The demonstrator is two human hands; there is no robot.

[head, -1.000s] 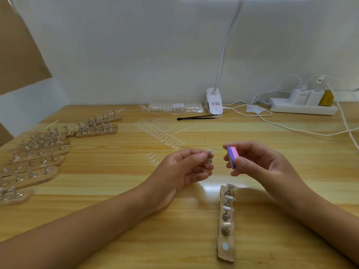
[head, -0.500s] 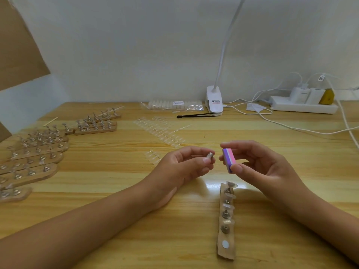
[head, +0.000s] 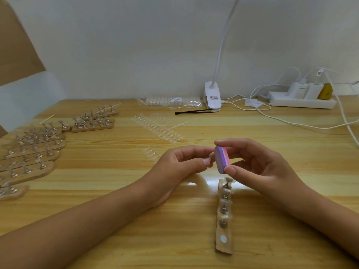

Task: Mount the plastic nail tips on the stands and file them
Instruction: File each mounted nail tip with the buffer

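My left hand (head: 184, 164) pinches a small metal stand with a clear nail tip (head: 209, 158) on it, held above the table's middle. My right hand (head: 250, 164) grips a purple and pink buffer block (head: 221, 159) between thumb and fingers, its purple face against the nail tip. Below the hands lies a wooden strip (head: 223, 216) bearing several metal stands with clear tips and one bare white disc near its front end.
Several wooden strips of stands (head: 33, 152) crowd the left side. Clear nail tips on sprues (head: 157, 131) lie mid-table, a bag of tips (head: 171, 100) and black tweezers (head: 194, 112) behind. A clip lamp (head: 212, 98), power strip (head: 301, 100) and white cables (head: 291, 123) sit at the back right.
The buffer block has moved left and now meets the nail tip in my left hand; a second ago the two were apart. The view has tilted down slightly.
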